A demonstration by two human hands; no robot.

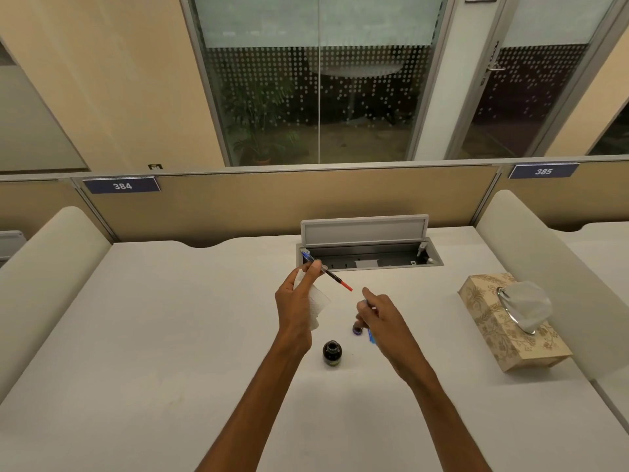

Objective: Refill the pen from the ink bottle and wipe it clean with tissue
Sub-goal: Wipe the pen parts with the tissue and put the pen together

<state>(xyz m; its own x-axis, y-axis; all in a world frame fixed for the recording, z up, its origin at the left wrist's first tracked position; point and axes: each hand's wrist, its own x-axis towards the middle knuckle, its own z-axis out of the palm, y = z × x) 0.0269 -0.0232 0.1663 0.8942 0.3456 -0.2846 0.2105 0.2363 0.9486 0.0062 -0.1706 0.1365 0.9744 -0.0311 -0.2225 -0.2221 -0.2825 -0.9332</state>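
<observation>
My left hand [295,303] holds the pen's inner part [328,275] above the desk, blue tip up-left and red end pointing down-right. A crumpled white tissue [317,308] is tucked in the same hand. My right hand [379,316] is closed on the pen's clear barrel [371,335], whose blue end sticks out below the fingers, a short gap from the red end. The open dark ink bottle [332,352] stands on the white desk [170,335] between my forearms. Its purple cap [357,330] lies beside my right hand.
A patterned tissue box [510,321] with a tissue sticking out sits at the right. An open cable tray [369,255] with raised lid is set into the desk behind my hands. Padded dividers flank both sides, a partition panel at the back.
</observation>
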